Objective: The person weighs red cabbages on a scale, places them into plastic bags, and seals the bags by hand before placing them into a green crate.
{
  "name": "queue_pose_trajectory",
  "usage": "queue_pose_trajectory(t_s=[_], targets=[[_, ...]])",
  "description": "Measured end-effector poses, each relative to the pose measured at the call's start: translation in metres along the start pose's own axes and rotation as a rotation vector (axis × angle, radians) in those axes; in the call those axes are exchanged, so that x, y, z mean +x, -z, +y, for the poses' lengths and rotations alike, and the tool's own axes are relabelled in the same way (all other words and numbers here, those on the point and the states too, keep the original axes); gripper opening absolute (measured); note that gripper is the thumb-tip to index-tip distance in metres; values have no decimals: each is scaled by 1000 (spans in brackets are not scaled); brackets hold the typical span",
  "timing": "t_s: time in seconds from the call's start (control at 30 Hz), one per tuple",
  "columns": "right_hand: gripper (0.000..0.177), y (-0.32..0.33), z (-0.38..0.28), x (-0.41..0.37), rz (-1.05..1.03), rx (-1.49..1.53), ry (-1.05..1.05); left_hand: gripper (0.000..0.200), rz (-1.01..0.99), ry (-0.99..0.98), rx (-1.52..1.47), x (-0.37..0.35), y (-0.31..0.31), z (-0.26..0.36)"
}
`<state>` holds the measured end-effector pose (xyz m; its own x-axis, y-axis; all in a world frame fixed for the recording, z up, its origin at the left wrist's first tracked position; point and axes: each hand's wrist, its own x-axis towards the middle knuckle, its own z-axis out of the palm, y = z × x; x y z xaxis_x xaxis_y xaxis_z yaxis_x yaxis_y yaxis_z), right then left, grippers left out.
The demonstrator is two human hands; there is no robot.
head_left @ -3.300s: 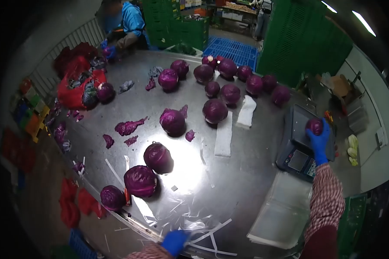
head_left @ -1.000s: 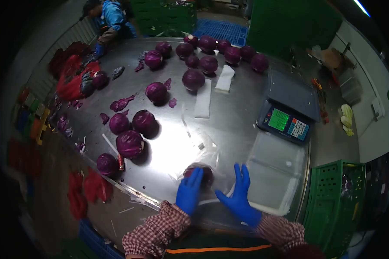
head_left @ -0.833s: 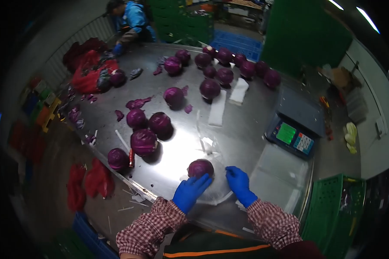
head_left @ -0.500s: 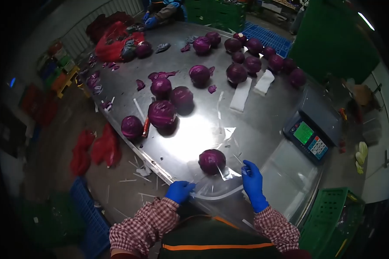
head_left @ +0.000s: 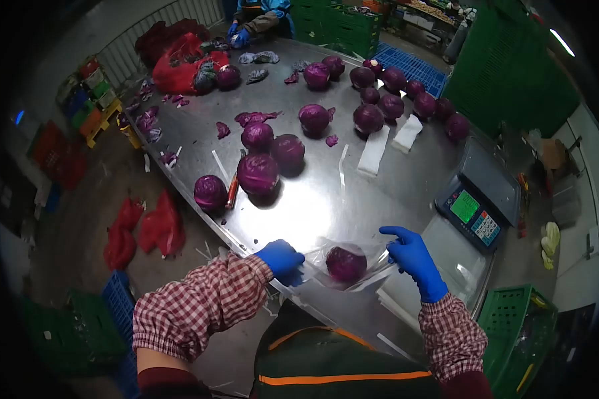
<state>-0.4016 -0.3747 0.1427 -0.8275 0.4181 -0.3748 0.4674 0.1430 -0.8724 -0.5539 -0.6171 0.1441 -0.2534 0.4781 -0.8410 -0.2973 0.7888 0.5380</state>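
Observation:
A red cabbage [head_left: 346, 263] sits near the front edge of the metal table, with clear plastic film [head_left: 318, 256] around it. My left hand [head_left: 281, 260], in a blue glove, has its fingers closed on the film at the cabbage's left. On the right, my right hand [head_left: 411, 258] pinches the film between thumb and fingers, its index finger pointing out to the left. Several other cabbages stand on the table, the closest being a large one [head_left: 257, 174] beyond my left hand. A red-handled tool [head_left: 232, 191] lies beside it.
A scale [head_left: 476, 209] with a lit display stands at the right, near stacked clear sheets [head_left: 439, 263]. White pads [head_left: 374, 151] and leaf scraps lie on the metal table [head_left: 199, 143]. A co-worker's gloved hands [head_left: 238, 36] are at the far edge. A green crate [head_left: 512, 326] stands lower right.
The film has come up around the cabbage, where before it lay flatter in front of it. My left hand has moved up, and my right hand has shifted slightly right and up.

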Motion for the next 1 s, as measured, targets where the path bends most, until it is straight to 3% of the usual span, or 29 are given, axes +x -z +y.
queue_pose_trajectory(t_s=[0.07,0.23,0.3,0.37,0.4,0.47,0.53,0.6,0.63,0.7,0.8,1.0], targets=[[37,14,-21,-27,57,-15,30,34,33,-195,-187,-24,2,22],[35,24,-23,-46,149,58,-46,34,-6,-90,-180,-29,3,1],[35,24,-15,-49,155,-26,42,33,19,-65,-124,-32,2,5],[36,18,-26,-69,158,-429,205,32,16,-36,-116,-32,3,6],[32,4,-36,-74,338,-556,441,31,-14,-17,-153,-29,2,4],[31,-30,-55,-71,301,-514,820,31,-50,34,-183,-30,-4,-2],[31,-80,-59,-57,203,-476,1015,33,-54,13,-196,-41,-12,3],[30,-113,-39,-39,-66,-185,673,32,-45,23,-182,-44,-13,6],[30,-115,-40,-42,-60,-190,688,33,-41,40,-188,-46,-13,4],[29,-118,-43,-48,-213,-161,519,33,-39,53,-208,-45,-8,2],[26,-123,-53,-50,-189,-193,523,34,-121,10,-341,-38,-7,-10],[26,-132,-60,-31,-178,-271,545,34,-165,-51,-256,-16,9,-20]])
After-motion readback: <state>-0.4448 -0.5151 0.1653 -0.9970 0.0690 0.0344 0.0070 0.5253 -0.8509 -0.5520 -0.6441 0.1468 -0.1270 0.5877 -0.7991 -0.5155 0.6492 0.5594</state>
